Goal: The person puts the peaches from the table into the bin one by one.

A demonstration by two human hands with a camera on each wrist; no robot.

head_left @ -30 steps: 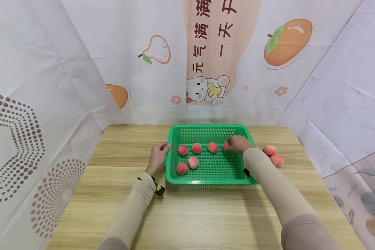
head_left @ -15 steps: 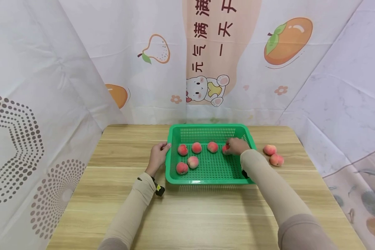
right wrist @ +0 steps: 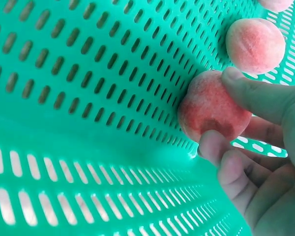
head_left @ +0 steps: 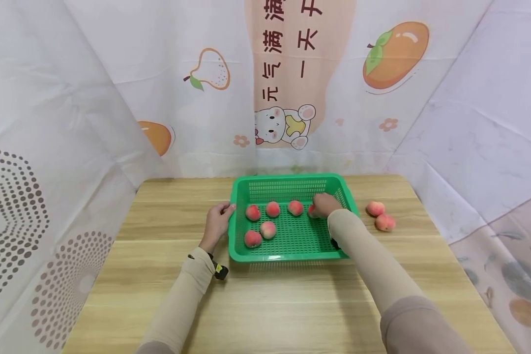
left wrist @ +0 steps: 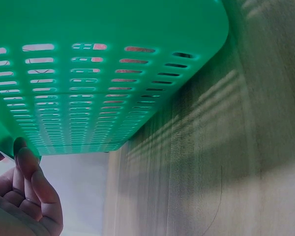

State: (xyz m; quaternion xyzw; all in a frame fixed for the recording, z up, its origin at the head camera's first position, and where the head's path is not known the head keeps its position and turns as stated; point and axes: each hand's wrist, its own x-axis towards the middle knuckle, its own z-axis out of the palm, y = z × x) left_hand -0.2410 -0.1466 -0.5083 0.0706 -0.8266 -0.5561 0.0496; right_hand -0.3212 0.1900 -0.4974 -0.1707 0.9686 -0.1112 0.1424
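Note:
In the head view, my left hand (head_left: 216, 224) is at the left end of a green slotted plastic basket (head_left: 287, 258), its fingers and thumb pinching the rim. The left wrist view shows the curled fingers (left wrist: 39, 187) under that edge. My right hand (head_left: 325, 205) reaches inside the basket and grips a peach (right wrist: 209, 108) between thumb and fingertips, close over the slotted bottom. Most of this peach is hidden by the hand in the head view. Another peach (head_left: 295, 208) lies just left of it, and several more, such as one peach (head_left: 268, 229), sit toward the basket's left side.
Two peaches, an upper peach (head_left: 375, 208) and a lower peach (head_left: 385, 222), lie together on the wooden table (head_left: 265, 309) right of the basket. Behind the table hangs a printed curtain (head_left: 194, 123), with more cloth along both sides.
My right hand has shifted slightly left inside the basket with the peach. My left hand keeps its hold on the rim. The head view has turned a little, so everything appears further left.

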